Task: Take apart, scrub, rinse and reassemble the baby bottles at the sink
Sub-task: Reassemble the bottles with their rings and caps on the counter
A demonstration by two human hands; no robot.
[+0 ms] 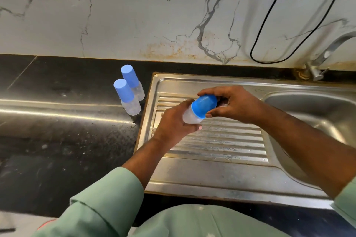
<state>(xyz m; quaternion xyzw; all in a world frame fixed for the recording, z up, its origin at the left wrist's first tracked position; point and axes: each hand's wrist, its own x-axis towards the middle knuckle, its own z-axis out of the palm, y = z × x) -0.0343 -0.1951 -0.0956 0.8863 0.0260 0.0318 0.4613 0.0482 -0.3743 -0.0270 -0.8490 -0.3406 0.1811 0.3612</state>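
I hold a small clear baby bottle [189, 117] tilted above the ribbed steel drainboard [221, 140]. My left hand [173, 123] grips its clear body from the left. My right hand [233, 104] has fingers and thumb curled round its blue cap [203, 106]. Two more capped bottles stand upright on the black counter just left of the drainboard: the nearer bottle [128, 97] and, behind it, the farther bottle [133, 82], both with tall blue caps.
The sink basin [312, 107] lies to the right of the drainboard, with a steel tap [325, 54] at the back right. A black cable [269, 25] hangs on the marble wall. The black counter [57, 121] stretches out to the left.
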